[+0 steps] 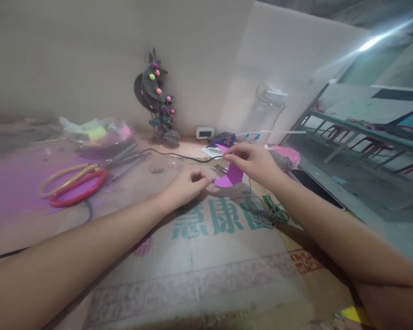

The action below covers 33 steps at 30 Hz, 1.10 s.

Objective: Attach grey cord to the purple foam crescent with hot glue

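A thin, flat purple crescent (pixel 236 176) with a smooth curve hangs between both hands, above the printed cardboard (pixel 206 266); the left hand (pixel 192 185) pinches its lower tip, fingers curled closed; the right hand (pixel 251 160) grips its upper part between thumb and fingertips; a loose coil of soft grey cord (pixel 270 216) lies just below the right wrist; behind stands a dark, matte crescent ornament (pixel 151 89) dotted with bright round beads.
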{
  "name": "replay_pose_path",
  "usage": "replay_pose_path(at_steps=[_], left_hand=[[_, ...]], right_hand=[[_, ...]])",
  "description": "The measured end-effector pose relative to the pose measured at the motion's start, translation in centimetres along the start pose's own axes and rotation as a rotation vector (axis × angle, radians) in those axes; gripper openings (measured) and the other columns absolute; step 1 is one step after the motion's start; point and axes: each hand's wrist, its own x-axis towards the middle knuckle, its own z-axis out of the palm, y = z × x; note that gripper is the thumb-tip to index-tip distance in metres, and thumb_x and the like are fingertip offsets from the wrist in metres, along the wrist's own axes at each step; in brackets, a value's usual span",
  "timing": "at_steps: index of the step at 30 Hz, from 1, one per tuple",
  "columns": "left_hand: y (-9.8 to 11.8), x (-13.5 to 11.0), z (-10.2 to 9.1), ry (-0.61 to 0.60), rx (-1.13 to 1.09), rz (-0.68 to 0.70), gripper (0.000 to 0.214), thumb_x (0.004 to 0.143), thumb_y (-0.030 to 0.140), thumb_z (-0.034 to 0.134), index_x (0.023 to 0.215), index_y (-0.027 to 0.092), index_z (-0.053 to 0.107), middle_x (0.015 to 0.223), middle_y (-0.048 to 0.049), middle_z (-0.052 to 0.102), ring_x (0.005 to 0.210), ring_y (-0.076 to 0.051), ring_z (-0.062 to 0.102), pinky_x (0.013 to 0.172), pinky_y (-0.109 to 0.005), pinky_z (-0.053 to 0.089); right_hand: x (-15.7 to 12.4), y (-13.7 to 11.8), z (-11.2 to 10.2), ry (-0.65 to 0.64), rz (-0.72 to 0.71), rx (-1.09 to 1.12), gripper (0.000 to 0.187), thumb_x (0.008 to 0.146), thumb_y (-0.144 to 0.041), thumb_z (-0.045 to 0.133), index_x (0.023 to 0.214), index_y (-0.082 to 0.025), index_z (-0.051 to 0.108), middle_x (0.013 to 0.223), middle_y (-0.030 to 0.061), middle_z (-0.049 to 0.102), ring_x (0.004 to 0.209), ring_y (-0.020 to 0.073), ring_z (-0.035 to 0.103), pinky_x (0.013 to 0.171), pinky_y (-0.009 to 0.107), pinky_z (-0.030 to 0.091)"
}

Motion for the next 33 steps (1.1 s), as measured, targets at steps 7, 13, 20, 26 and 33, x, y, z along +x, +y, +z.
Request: replay_pose_path(at_steps=[7,13,20,26,33], left_hand=[[-0.5,0.2,-0.1,-0.014,0.031,-0.007,0.029,0.08,0.048,0.056,0.076,0.019,0.058,0.06,0.0024,0.054,0.045,-0.01,0.045,0.039,-0.021,0.031],[-0.2,0.0,-0.1,-0.042,0.043,0.031,0.027,0.08,0.044,0.057,0.076,0.017,0.059,0.061,0.0022,0.055,0.051,-0.01,0.046,0.046,-0.02,0.034],[0.2,-0.3,0.0,-0.17,0.037,0.05,0.027,0.082,0.042,0.055,0.078,0.016,0.059,0.065,-0.0002,0.061,0.06,-0.013,0.054,0.055,-0.022,0.039],[-0.2,-0.2,0.0,-0.255,0.108,0.165,0.028,0.084,0.042,0.054,0.081,0.016,0.063,0.074,-0.0011,0.063,0.069,-0.014,0.055,0.066,-0.024,0.042],[0.2,-0.5,-0.3,-0.359,0.12,0.215,0.025,0.084,0.038,0.056,0.084,0.015,0.065,0.08,-0.0024,0.066,0.075,-0.014,0.057,0.072,-0.025,0.044]], right_hand=[[0.6,0.5,-1.1,-0.137,0.065,-0.002,0.021,0.079,-0.034,0.059,0.082,-0.018,0.072,0.069,0.0005,0.066,0.061,0.0125,0.057,0.06,0.025,0.042],[0.5,0.5,-1.1,-0.17,0.076,-0.041,0.02,0.08,-0.032,0.059,0.083,-0.017,0.071,0.071,0.0016,0.066,0.064,0.0139,0.057,0.06,0.026,0.041],[0.9,1.8,-0.9,-0.174,0.062,-0.007,0.02,0.079,-0.034,0.06,0.08,-0.017,0.07,0.077,0.0036,0.068,0.068,0.0153,0.058,0.063,0.027,0.042],[1.5,3.0,-1.4,-0.222,0.035,0.053,0.023,0.077,-0.039,0.061,0.078,-0.017,0.068,0.078,0.0034,0.067,0.069,0.0148,0.057,0.064,0.027,0.042],[1.9,4.6,-1.9,-0.28,0.077,0.251,0.032,0.072,-0.048,0.064,0.069,-0.016,0.059,0.064,-0.0023,0.055,0.059,0.0101,0.047,0.055,0.023,0.035]])
